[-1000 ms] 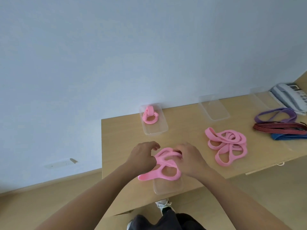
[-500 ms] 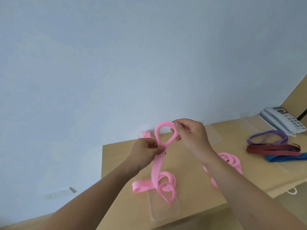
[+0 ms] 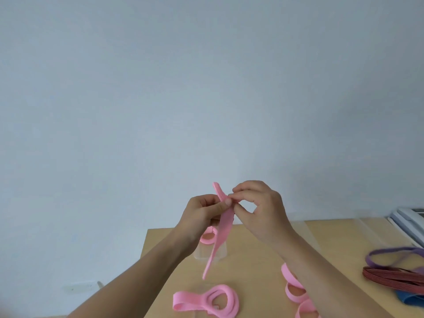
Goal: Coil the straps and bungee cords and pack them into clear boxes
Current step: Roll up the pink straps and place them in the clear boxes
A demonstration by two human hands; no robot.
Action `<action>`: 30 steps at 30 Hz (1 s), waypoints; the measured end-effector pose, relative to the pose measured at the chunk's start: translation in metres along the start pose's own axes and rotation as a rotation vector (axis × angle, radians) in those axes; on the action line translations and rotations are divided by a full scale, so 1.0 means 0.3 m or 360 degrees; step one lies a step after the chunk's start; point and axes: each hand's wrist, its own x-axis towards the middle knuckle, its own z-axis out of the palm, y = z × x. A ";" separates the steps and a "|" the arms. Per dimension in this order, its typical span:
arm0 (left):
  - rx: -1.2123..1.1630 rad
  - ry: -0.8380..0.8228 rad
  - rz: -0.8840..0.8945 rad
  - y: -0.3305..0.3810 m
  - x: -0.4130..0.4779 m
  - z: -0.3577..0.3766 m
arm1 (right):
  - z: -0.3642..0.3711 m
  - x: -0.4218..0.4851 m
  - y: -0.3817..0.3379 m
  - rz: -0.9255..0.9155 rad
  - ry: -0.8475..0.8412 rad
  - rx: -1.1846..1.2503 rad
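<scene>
I hold a pink strap [image 3: 222, 228] up in front of the wall. My left hand [image 3: 202, 214] pinches its top end, and my right hand [image 3: 259, 207] pinches the same end from the right. The strap hangs down toward the wooden table [image 3: 257, 265], and its loose lower part [image 3: 213, 299] lies looped near the front edge. A clear box [image 3: 221, 253] behind the hanging strap holds a coiled pink strap [image 3: 207, 236]. A second loose pink strap [image 3: 296, 292] lies partly hidden under my right forearm.
At the right lie a purple strap [image 3: 390, 257], a dark red striped cord [image 3: 394, 277] and a blue strap [image 3: 410, 298]. A white desk phone [image 3: 408, 220] sits at the far right. Another clear box [image 3: 305, 228] stands behind my right wrist.
Both hands have lifted the pink strap from the table up to wall height and closed its upper loop flat. The view has tilted upward.
</scene>
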 end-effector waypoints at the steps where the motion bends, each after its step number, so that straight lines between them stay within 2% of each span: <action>1: -0.0006 0.0035 0.0007 0.001 0.002 0.005 | 0.002 0.003 0.006 -0.0045 -0.0011 -0.0020; 10: 0.0223 0.0151 0.0082 0.009 0.021 0.013 | 0.005 0.061 0.043 -0.0127 -0.0155 -0.0074; 15: 0.0330 0.0230 0.0117 0.014 0.038 0.004 | 0.019 0.073 0.067 -0.0175 -0.0370 -0.0123; 19: 0.0360 0.0277 0.0081 0.001 0.044 0.003 | 0.013 0.085 0.080 -0.0096 -0.0522 -0.0043; 26: 0.0270 0.0335 -0.0033 -0.009 0.048 0.016 | 0.033 0.078 0.090 -0.0069 -0.0380 -0.0047; 30: 0.0275 0.0240 -0.0045 -0.004 0.040 0.008 | 0.055 0.065 0.081 -0.0095 -0.0267 -0.0101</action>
